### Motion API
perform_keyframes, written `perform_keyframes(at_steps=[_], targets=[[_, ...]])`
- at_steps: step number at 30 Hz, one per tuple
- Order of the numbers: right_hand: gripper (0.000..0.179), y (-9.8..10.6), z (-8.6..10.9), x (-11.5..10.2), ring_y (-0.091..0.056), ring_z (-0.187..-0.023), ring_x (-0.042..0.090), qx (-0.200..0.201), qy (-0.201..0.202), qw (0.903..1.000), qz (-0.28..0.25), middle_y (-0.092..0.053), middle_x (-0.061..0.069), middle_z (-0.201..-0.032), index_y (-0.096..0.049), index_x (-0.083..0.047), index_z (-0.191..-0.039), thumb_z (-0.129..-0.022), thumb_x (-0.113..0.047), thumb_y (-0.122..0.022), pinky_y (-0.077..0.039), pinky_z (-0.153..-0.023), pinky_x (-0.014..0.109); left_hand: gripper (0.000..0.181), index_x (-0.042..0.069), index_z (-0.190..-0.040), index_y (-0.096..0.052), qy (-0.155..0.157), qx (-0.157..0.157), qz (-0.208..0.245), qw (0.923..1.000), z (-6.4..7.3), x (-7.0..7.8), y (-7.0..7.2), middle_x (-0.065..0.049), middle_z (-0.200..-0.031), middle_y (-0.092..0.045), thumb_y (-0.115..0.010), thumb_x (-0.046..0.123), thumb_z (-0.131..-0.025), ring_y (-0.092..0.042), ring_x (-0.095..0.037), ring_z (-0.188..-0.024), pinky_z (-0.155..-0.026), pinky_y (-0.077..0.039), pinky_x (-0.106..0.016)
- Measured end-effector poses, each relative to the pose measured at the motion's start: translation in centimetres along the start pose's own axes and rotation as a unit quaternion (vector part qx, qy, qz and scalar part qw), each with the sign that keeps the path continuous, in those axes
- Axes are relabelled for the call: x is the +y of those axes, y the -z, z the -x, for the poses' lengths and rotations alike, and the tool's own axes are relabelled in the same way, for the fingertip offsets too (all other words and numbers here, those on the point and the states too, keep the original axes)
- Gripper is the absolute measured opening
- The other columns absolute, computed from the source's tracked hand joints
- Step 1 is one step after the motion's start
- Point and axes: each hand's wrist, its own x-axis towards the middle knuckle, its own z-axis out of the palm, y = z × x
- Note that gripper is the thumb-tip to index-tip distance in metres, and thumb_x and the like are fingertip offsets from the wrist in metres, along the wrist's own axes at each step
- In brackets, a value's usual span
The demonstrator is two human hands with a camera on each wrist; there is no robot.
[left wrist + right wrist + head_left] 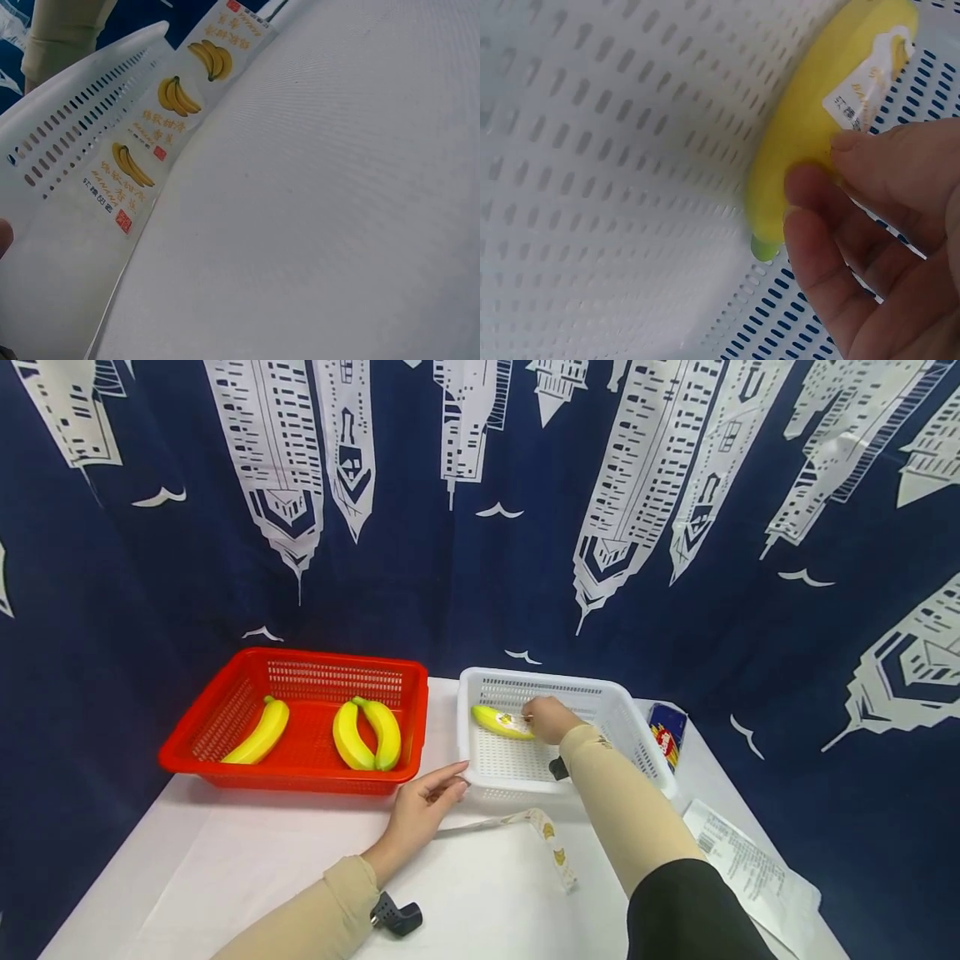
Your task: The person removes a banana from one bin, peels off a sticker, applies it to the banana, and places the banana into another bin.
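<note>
My right hand (553, 720) reaches into a white perforated basket (468, 727). Its thumb and curled fingertips grip a yellow banana (795, 135) near its green-tipped end. A white printed sticker (866, 82) lies along the banana's side, close to the thumb. At the basket's front left corner, my left hand (422, 814) has loosely bent fingers, with the fingertips right at the rim. A strip of banana-print stickers (551, 839) lies on the table between the left hand and the right forearm; the left wrist view shows the strip (176, 97) beside the basket wall.
A red basket (300, 781) at the left holds a single banana (260, 732) and a pair of bananas (367, 735). Right of the white basket are a dark blue packet (667, 731) and a white printed package (750, 877). A blue patterned curtain (450, 577) hangs behind the table.
</note>
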Motion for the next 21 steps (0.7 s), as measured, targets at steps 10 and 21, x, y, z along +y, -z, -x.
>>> perform_keyframes(at_steps=[10,21], targets=[[0.027,2.1,2.5,-2.2,-0.072,-0.104,0.033,0.134,-0.043,0.9711,-0.193,-0.075,0.020,-0.113,-0.074,0.004,-0.114,-0.095,-0.011,-0.062,-0.057,-0.092,0.043,0.037,0.018,-0.133,-0.071,0.000,0.001,0.010,1.0000,0.2,-0.2,-0.3,-0.015,-0.106,-0.077,-0.074,0.017,-0.096,-0.072,-0.010,-0.089,-0.079,-0.056,-0.020],[0.025,-1.1,11.6,-11.0,-0.051,-0.052,0.011,0.294,-0.010,0.7671,-0.570,-0.061,0.005,-0.066,-0.062,0.010,-0.080,-0.099,-0.006,-0.057,-0.044,-0.050,0.020,0.043,0.018,-0.137,-0.067,-0.023,-0.004,-0.012,0.9997,0.5,-0.2,-0.1,-0.012,-0.102,-0.077,-0.075,0.018,-0.095,-0.070,-0.012,-0.087,-0.079,-0.057,-0.021]])
